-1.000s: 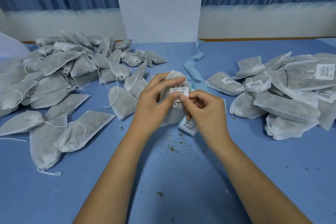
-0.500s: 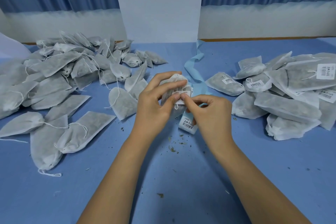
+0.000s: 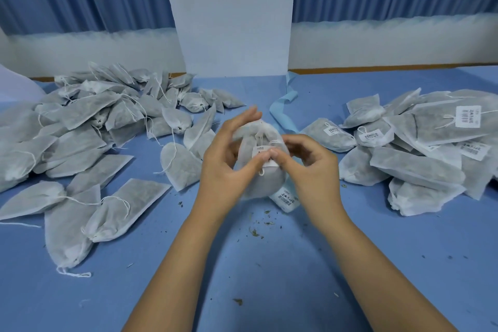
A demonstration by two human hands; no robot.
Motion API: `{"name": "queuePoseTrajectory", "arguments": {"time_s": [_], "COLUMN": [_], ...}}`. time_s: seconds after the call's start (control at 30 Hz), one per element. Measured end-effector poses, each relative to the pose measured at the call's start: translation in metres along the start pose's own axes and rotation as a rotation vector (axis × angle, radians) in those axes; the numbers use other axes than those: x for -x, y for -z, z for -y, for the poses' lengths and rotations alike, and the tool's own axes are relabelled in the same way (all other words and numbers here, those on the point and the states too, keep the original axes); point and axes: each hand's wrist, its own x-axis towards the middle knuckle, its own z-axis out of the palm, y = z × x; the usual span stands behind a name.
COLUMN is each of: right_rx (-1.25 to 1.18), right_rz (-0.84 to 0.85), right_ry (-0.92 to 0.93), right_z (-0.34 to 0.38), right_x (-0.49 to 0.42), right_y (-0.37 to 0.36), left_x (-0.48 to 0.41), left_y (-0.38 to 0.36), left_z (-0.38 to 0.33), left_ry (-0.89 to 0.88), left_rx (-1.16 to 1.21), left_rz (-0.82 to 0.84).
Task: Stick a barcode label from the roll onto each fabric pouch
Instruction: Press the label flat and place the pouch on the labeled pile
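Both thumbs press on a label [image 3: 265, 155] stuck to the front of one pouch [image 3: 258, 178]. The left hand [image 3: 223, 167] pinches the pouch between its thumb in front and its fingers behind. The right hand [image 3: 312, 167] does the same from the other side, fingers curled. The pouch is held up off the table [image 3: 269, 277], drawstring neck at the top. The label sits just under the neck, and a loop of string hangs across it.

Step in hand, as judged: smoothing the label down. It looks attached; whether the edges are fully flat cannot be told, as the thumbs cover part of it.

Directly under the grip, partly hidden by the pouch, lies the label strip [image 3: 285, 198] with a printed barcode showing. Beyond the grip, a blue backing ribbon [image 3: 283, 116] trails away. Right of the grip is a heap of labelled pouches [image 3: 417, 148]. Left of the grip is a heap of bare pouches [image 3: 80, 127], the larger one. Crumbs [image 3: 256, 229] lie on the table below the grip.

Next move calls for: right hand lets go and the pouch goes onto the right heap. Then take a bare pouch from the left and peel a fresh label from the strip. Keep the string clear of the adhesive.
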Motion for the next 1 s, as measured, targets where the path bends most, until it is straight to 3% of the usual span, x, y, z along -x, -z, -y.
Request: {"name": "queuePoseTrajectory", "arguments": {"time_s": [0.13, 0.33, 0.53, 0.67, 0.83, 0.9, 1.0], "right_rx": [-0.152, -0.278, -0.354, -0.324, -0.276, -0.319, -0.471], "right_rz": [-0.075, -0.150, -0.274, -0.127, -0.018, -0.078, -0.338], "right_ry": [-0.031, -0.113, -0.192, -0.252, -0.486, -0.501, -0.486], "right_z": [0.008, 0.028, 0.047, 0.050, 0.048, 0.043, 0.041], "right_x": [-0.006, -0.016, -0.016, -0.010, -0.004, -0.006, -0.020], "right_y": [0.003, 0.014, 0.050, 0.082, 0.120, 0.128, 0.137], "left_x": [-0.007, -0.037, -0.050, -0.058, -0.056, -0.053, -0.048], "left_y": [-0.011, -0.024, -0.062, -0.092, -0.123, -0.127, -0.127], "left_z": [-0.002, -0.022, -0.046, -0.053, -0.050, -0.046, -0.043], "left_ry": [0.229, 0.257, 0.218, 0.210, 0.305, 0.369, 0.384], "left_rx": [0.070, 0.040, 0.027, -0.007, -0.103, -0.104, -0.085], "left_rz": [-0.125, -0.197, -0.024, -0.087, -0.019, -0.020, 0.001]}}
